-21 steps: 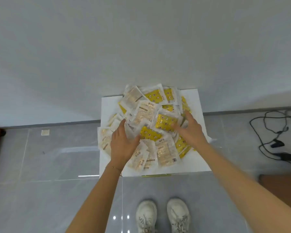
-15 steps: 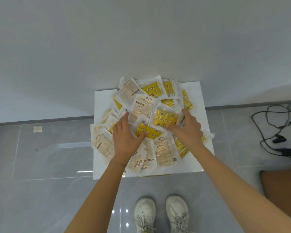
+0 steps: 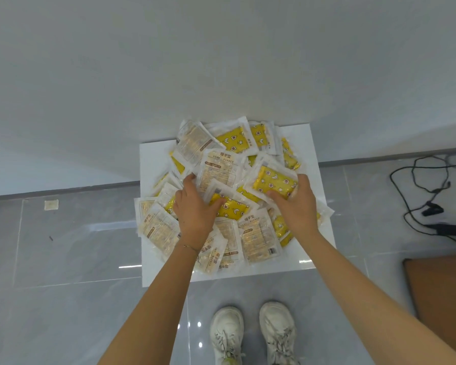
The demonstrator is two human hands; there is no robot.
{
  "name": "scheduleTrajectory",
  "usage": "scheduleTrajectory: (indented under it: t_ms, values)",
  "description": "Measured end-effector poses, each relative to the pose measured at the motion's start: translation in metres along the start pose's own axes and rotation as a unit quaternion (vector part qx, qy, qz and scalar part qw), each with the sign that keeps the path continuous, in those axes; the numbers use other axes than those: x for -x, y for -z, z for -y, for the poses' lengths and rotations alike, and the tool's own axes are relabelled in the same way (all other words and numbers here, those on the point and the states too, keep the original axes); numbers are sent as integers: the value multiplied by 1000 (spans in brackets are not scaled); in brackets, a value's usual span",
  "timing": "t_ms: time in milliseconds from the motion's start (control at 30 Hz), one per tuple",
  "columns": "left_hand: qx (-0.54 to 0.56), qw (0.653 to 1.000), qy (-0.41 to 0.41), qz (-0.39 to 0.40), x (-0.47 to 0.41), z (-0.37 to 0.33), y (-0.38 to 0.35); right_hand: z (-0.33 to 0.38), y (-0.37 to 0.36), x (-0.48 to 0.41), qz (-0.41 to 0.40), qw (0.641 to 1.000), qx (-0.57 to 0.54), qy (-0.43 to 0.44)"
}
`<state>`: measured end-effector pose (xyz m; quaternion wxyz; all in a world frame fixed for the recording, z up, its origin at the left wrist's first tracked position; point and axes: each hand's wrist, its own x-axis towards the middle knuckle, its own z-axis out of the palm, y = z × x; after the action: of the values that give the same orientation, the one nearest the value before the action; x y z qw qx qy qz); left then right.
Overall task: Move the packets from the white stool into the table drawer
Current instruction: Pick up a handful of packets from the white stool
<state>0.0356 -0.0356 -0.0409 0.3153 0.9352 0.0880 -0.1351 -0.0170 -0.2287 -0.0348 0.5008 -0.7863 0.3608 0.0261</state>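
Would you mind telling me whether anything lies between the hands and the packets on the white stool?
Nothing visible does: the left hand and right hand both grip packets on the white stool. The table drawer is not in view, so that path cannot be judged.

A grey tiled floor meets a white wall along a grey skirting. A pale square scrap lies on a tile at the left. At the right, black cables loop near a black adapter. A brown board sits nearer, at the right edge. White laced shoes stand at the bottom.
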Motion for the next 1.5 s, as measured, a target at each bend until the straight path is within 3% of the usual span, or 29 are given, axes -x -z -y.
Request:
scheduleTrajectory:
  t_ms: [100,233,333,433,567,767,900,1067,1233,1400,1500]
  values:
    - [-12,1000,-7,5,1,-1,0,-1,11,13,-4,993,-97,-67]
    - [14,999,-29,12,1,0,1,-18,8,43,73,980,-153,-103]
    - [58,997,-50,11,0,0,2,-32,-9,62,95,995,27,-11]
    - [163,985,-52,15,4,-11,9,-43,-25,70,81,972,214,51]
    - [230,971,-56,17,7,-22,22,-41,-32,68,60,960,265,67]
    - [302,952,-38,13,17,-12,38,-18,-20,62,71,994,64,44]
    - [335,942,1,-5,33,-10,59,10,4,59,32,997,-68,-33]
    - [392,918,51,-33,67,-23,107,59,38,68,44,966,-216,-133]
    - [456,882,57,-102,111,-61,176,133,69,100,113,916,-353,-153]
    - [512,843,75,-146,156,-91,236,190,86,145,186,874,-416,-167]
    - [535,823,85,-173,185,-104,265,217,89,176,223,868,-409,-171]
